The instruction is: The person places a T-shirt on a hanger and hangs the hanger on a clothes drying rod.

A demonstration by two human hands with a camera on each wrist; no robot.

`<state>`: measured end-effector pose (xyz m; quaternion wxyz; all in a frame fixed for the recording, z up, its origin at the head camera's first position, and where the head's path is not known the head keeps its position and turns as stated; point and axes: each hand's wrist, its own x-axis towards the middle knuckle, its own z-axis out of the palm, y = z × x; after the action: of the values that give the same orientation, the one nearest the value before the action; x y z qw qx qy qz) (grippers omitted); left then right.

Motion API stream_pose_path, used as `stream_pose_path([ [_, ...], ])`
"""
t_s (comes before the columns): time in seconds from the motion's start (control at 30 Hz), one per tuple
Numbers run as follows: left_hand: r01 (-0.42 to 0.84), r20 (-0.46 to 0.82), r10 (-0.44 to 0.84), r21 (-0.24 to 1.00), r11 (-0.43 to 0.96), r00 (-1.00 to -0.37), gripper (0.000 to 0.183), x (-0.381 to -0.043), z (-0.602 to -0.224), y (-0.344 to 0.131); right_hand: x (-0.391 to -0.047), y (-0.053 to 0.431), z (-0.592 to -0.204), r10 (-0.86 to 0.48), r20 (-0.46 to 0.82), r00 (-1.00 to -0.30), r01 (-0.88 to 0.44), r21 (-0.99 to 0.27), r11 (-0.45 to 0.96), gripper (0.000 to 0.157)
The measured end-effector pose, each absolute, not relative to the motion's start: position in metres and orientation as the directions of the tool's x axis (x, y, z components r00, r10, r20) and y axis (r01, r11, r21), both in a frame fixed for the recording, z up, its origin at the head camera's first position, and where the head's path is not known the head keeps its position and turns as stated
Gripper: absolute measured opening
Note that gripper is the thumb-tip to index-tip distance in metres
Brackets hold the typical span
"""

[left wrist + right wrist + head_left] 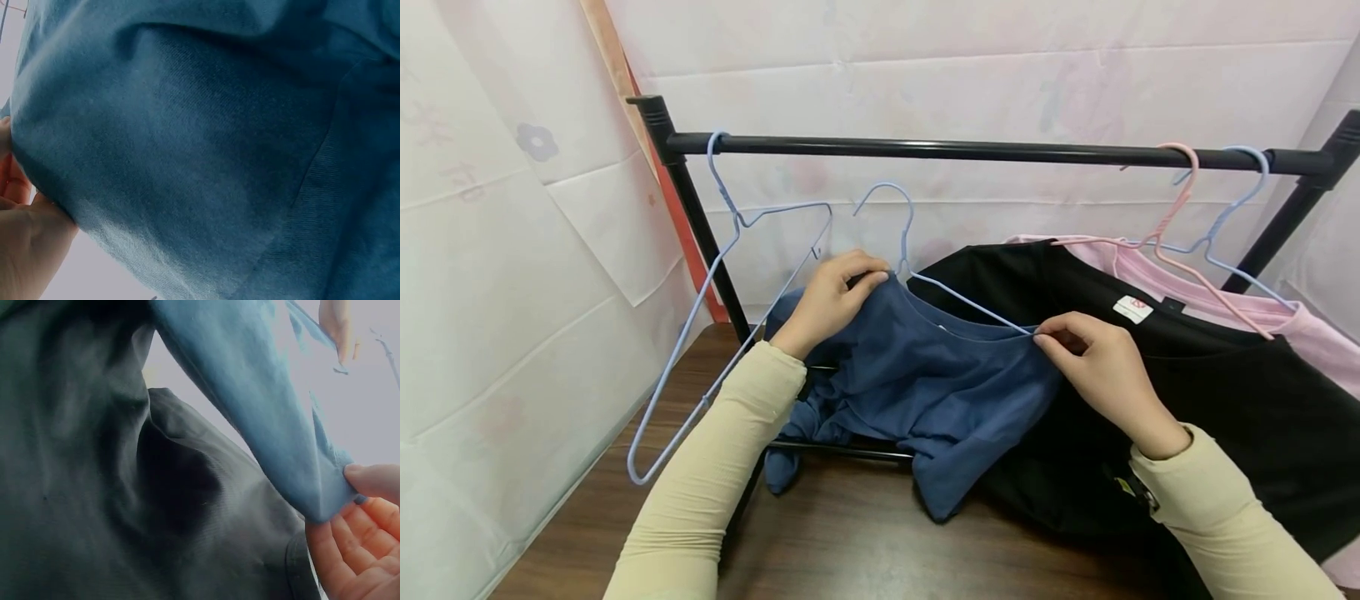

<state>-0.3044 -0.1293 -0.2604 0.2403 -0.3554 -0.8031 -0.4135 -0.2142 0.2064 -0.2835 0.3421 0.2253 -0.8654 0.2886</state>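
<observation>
A dark blue T-shirt (917, 367) hangs between the two hands, its neckline stretched sideways. My left hand (838, 292) pinches its left shoulder by the collar. At the other end of the neckline, my right hand (1093, 358) pinches the shoulder between thumb and fingers. A light blue hanger (955, 292) runs into the neck opening, its hook free just below the rail; its left arm is hidden by the cloth. In the left wrist view, blue cloth (187, 144) fills most of the picture. The right wrist view shows the fingertips (353, 472) gripping a shirt corner.
A black rail (925, 148) crosses behind. An empty blue hanger (670, 367) hangs at its left end. To the right, a black shirt (1232, 400) on a pink hanger (1180, 200) overlaps a pink shirt (1318, 342) on a blue hanger. A brown wooden table (865, 533) lies below.
</observation>
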Motion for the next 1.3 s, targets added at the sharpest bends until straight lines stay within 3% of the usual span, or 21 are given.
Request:
stream_pose_path([
  [0.83, 0.802, 0.721, 0.363, 0.469, 0.370, -0.590, 0.019, -0.300, -0.261, -0.112, -0.227, 0.183, -0.269, -0.256, 0.740, -0.622, -0.660, -0.319, 0.680, 0.013],
  [1.13, 0.797, 0.719, 0.358, 0.471, 0.379, -0.596, 0.019, -0.298, -0.261, -0.108, -0.229, 0.176, -0.265, -0.247, 0.730, -0.637, -0.655, -0.345, 0.672, 0.014],
  [1.3, 0.794, 0.714, 0.358, 0.488, 0.362, -0.602, 0.020, -0.299, -0.261, -0.110, -0.227, 0.178, -0.262, -0.254, 0.706, -0.661, -0.634, -0.344, 0.693, 0.024],
])
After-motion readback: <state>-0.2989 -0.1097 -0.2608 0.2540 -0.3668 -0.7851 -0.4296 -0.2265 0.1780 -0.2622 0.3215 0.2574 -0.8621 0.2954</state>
